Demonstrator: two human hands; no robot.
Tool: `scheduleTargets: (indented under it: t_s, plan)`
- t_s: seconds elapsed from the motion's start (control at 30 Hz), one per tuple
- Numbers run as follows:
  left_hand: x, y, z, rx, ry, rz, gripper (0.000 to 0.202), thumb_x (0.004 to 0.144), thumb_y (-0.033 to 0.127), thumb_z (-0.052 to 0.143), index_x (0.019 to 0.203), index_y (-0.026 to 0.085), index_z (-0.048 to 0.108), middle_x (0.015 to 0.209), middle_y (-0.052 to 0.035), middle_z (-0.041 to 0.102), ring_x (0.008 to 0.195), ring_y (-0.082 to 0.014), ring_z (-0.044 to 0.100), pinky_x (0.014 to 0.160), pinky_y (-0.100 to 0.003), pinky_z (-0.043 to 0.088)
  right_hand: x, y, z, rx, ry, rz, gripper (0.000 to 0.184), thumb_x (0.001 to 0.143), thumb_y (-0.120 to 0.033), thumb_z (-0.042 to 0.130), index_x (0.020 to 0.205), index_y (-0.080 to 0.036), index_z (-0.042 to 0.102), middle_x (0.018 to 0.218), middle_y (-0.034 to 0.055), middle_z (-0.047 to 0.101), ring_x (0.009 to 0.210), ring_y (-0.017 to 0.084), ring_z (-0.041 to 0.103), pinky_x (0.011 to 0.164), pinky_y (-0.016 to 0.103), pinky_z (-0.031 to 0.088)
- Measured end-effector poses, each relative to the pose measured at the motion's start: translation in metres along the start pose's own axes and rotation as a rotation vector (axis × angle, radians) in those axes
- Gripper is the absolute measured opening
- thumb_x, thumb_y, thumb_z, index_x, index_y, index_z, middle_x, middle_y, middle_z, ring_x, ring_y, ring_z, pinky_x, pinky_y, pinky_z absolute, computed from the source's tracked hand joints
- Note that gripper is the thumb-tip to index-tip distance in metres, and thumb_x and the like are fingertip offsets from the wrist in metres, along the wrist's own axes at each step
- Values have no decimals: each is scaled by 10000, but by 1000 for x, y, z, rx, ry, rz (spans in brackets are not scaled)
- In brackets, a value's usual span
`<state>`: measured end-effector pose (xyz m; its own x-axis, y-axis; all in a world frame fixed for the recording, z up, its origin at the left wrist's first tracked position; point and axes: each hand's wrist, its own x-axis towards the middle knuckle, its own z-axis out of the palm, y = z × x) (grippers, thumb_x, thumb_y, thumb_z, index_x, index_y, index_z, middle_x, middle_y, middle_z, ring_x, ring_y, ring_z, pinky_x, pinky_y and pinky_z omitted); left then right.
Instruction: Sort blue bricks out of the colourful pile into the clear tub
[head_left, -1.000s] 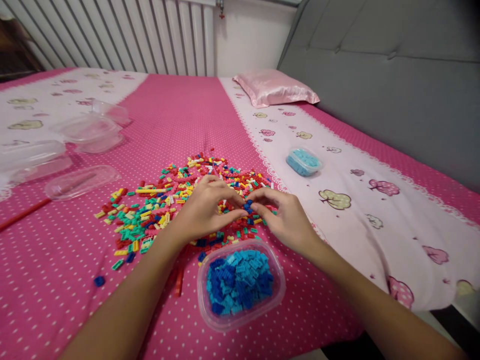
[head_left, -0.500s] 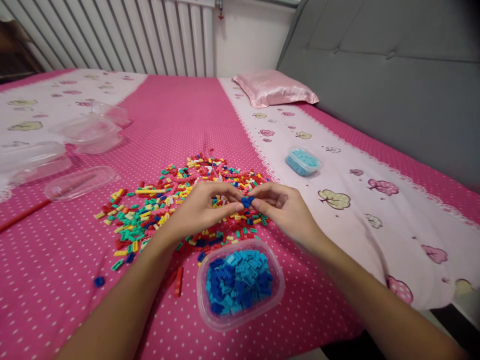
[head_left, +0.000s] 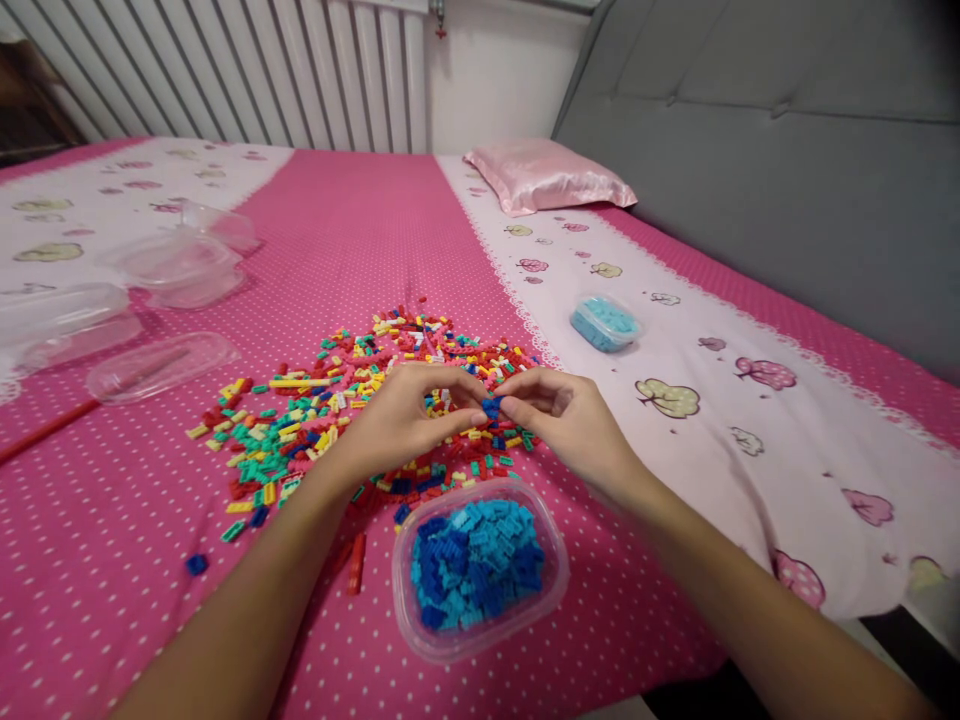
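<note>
My left hand (head_left: 397,420) and my right hand (head_left: 574,420) meet fingertip to fingertip above a scattered pile of small coloured bricks (head_left: 300,420) on a pink dotted bed cover. Both pinch a small dark blue brick (head_left: 491,407) between them. Just in front of my hands stands a clear plastic tub (head_left: 555,570) filled with blue bricks. A single dark blue brick (head_left: 197,564) lies apart at the left.
A smaller clear tub of light blue bricks (head_left: 606,323) sits to the right on the pale strip of the cover. Empty clear tubs and lids (head_left: 172,265) lie at the far left. A pink pillow (head_left: 551,175) rests by the grey headboard (head_left: 787,150).
Both hands have lifted slightly from the pile with the dark blue brick pinched between them, and they have stayed together.
</note>
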<state>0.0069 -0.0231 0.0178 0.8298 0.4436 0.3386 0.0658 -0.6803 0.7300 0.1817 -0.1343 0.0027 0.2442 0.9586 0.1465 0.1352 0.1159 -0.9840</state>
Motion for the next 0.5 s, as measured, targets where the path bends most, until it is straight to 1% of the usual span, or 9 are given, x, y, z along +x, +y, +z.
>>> scheduleTargets:
  t_s: [0.17,0.27,0.37,0.43,0.5]
  plan:
    - [0,1,0,41,23,16,149,866,257,704,971,170,762,889,-37,792,798,-166,723,741,-263,547,0,2,-1,11,-5,69,78,794,-254,735,838,-219,681,813,15,736,764,167,705,748,339,576]
    - [0,2,0,44,45,1,179,885,264,680,1011,172,767,937,-47,798,845,-178,734,767,-272,551,0,3,0,30,18,81,108,783,-272,754,831,-215,674,808,12,729,763,160,705,770,339,573]
    - [-1,2,1,45,65,-22,225,870,300,703,1053,186,763,919,-36,798,837,-183,736,761,-276,558,0,4,1,48,46,77,154,768,-312,771,821,-215,663,822,17,737,779,167,713,795,355,578]
    - [0,3,2,59,87,-27,252,825,334,753,1026,183,768,895,-34,796,813,-185,731,756,-280,560,-1,4,2,36,35,70,188,745,-334,789,793,-217,650,825,24,744,786,178,716,785,361,584]
    - [0,3,3,81,115,-14,236,795,337,780,965,173,777,875,-40,795,791,-184,726,749,-280,556,-1,3,3,20,13,63,213,726,-349,806,770,-219,643,819,27,746,780,184,714,759,358,585]
